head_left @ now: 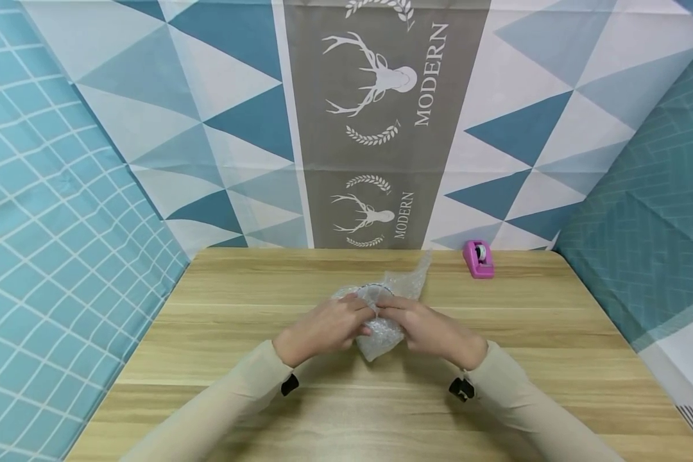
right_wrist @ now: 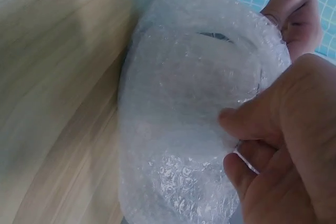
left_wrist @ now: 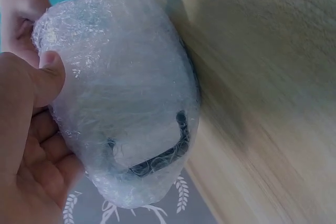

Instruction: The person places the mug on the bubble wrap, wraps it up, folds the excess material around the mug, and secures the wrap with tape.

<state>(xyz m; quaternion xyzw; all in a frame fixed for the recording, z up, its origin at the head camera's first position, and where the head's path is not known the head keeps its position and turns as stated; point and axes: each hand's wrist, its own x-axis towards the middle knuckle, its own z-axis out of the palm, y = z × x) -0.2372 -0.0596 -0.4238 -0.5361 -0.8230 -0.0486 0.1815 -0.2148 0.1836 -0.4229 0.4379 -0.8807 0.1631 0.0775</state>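
Bubble-wrapped object (head_left: 380, 337) on wood tabletop (head_left: 369, 420), around middle; dark curved part (left_wrist: 163, 160) shows through wrap. Left hand (head_left: 333, 324) clamped on wrap from left, right hand (head_left: 426, 326) pinching from right. Pink tape dispenser (head_left: 479, 262) apart, far right.

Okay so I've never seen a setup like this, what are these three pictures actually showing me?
There's no machine here, just a person's bare hands. The wide picture comes from a camera worn on the head, looking forward and down. The other two come from cameras on the wrists, each looking at that hand's work. Both the left hand and the right hand hold a bubble-wrapped bundle. A dark strip shows through, but I can't tell what's inside. On the wooden table, near the far edge, is a pink tape dispenser.
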